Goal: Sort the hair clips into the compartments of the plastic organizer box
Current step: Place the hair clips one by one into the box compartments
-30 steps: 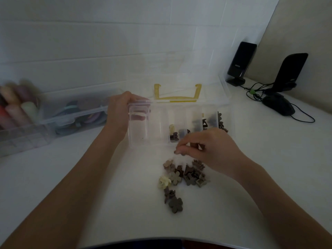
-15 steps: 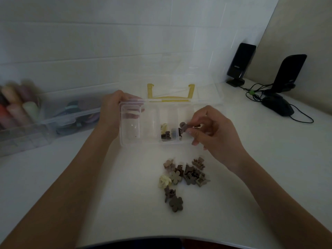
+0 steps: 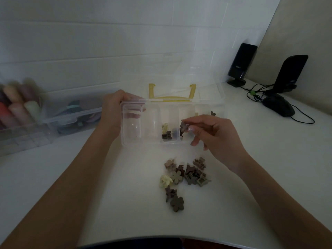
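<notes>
One brown clip [image 3: 183, 127], lifted from the pile [image 3: 185, 175] a second ago, is now hanging pinched in the right hand [image 3: 213, 133] over the organizer box [image 3: 136, 141] mid-frame, while the left hand [image 3: 115, 108] is gripping its corner.

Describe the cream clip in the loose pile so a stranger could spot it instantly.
On the white table, before the clear organizer box, lies a pile of hair clips. At its left edge sits the cream flower clip, the only pale one among brown and grey neighbours.
</notes>
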